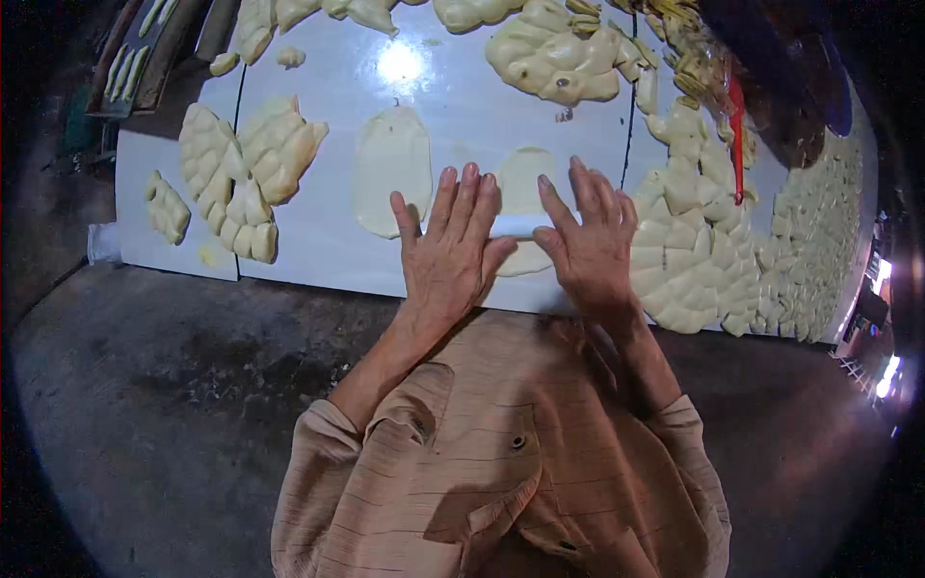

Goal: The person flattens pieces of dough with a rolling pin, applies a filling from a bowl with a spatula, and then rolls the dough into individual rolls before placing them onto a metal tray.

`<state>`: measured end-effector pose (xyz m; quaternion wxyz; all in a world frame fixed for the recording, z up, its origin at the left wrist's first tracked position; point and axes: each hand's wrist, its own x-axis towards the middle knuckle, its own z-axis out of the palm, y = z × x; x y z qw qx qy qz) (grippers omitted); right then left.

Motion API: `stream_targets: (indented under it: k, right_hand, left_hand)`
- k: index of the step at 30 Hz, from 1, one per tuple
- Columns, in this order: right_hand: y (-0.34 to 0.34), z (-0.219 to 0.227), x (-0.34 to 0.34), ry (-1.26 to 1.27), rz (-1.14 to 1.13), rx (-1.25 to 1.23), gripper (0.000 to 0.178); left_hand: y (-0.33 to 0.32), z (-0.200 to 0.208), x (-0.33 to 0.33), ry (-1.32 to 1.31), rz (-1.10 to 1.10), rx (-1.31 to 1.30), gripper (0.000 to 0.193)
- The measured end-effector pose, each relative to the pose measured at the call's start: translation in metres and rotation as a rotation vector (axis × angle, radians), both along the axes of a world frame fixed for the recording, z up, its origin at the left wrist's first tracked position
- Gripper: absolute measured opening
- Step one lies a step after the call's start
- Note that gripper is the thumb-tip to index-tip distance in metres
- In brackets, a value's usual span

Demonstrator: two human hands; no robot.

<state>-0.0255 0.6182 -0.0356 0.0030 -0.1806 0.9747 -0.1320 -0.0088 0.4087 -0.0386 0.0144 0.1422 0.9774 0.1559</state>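
Observation:
A white rolling pin [518, 225] lies crosswise over a thin piece of rolled dough [526, 180] near the table's front edge. Both palms rest on the pin, my left hand [448, 236] toward its left end and my right hand [594, 241] toward its right end. The fingers of each hand are stretched out and point away from me, not wrapped around the pin. The pin's ends are hidden under the hands. Just beyond my left fingers lies another flat oval sheet of dough [392, 164], partly covered by that hand.
Dough pieces [279, 149] sit in clumps on the white table [318, 222] at left. A dough mound [559, 58] lies at the back, and many cut pieces [689, 260] spread along the right. A red stick-like tool [738, 144] is there too. Trays [130, 67] stand far left.

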Motion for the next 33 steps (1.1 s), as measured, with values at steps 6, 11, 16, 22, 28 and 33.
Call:
stream_targets:
  k: [6,11,16,22,28,33]
  right_hand:
    - [-0.02,-0.01,-0.05,0.026,-0.233,0.05,0.06]
    - [-0.027,-0.018,-0.11,0.153,-0.28,0.155,0.064]
    - [-0.026,-0.016,-0.159,0.398,-0.244,-0.056,0.07]
    - [0.002,0.0,-0.114,0.144,0.235,-0.198,0.049]
    - [0.019,0.002,-0.098,0.316,-0.104,-0.403,0.043]
    - [0.025,0.012,-0.098,0.301,-0.312,0.06,0.051]
  left_hand:
    - [0.001,-0.008,-0.059,0.036,0.054,-0.011,0.06]
    - [0.001,-0.009,-0.129,0.139,0.11,-0.03,0.058]
    - [0.002,-0.005,-0.195,0.497,0.018,-0.234,0.057]
    - [-0.016,-0.007,-0.186,0.483,0.044,0.19,0.055]
    - [-0.038,0.008,-0.11,0.405,-0.054,0.371,0.044]
    - [-0.002,0.007,-0.093,0.151,-0.258,0.103,0.058]
